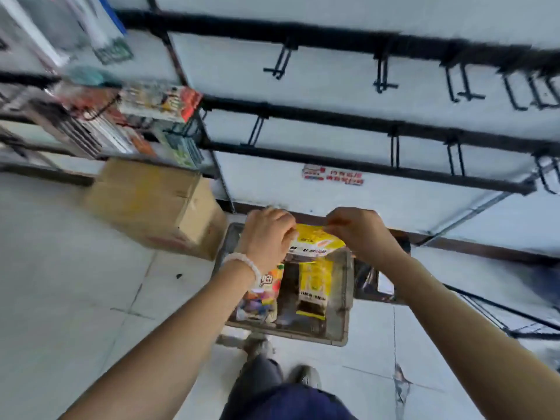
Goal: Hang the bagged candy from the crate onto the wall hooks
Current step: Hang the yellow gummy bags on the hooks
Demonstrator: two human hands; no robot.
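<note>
Standing on a pale tiled floor (75, 298), the person has dark trousers and two shoes (304, 378) at the bottom of the view, toes close to the near rim of a grey crate (339, 338). Bare floor lies open to the left and right of the crate, with a dark crack in the tiles to the right.

Inside the crate a yellow and black bag (313, 287) lies flat, its long axis running from near to far, beside a multicoloured bag (262, 294) along the left wall.

Above the crate both hands hold a yellow candy bag (316, 241) by its top edge. The left hand (268, 237), with a pale bead bracelet (242, 263) at the wrist, has its fingers curled on the bag's left corner; the right hand (359, 231) pinches the right corner. The bag hangs between them, its top edge stretched left to right and its body dropping towards the crate.

A cardboard box (157, 207) sits on the floor left of the crate, just beside its far left corner. Beyond the hands rises a white wall (333, 95) crossed by black rails carrying bare black hooks (280, 63), with open wall between them. Far left, stocked hooks hold blurred packets (160, 100).
</note>
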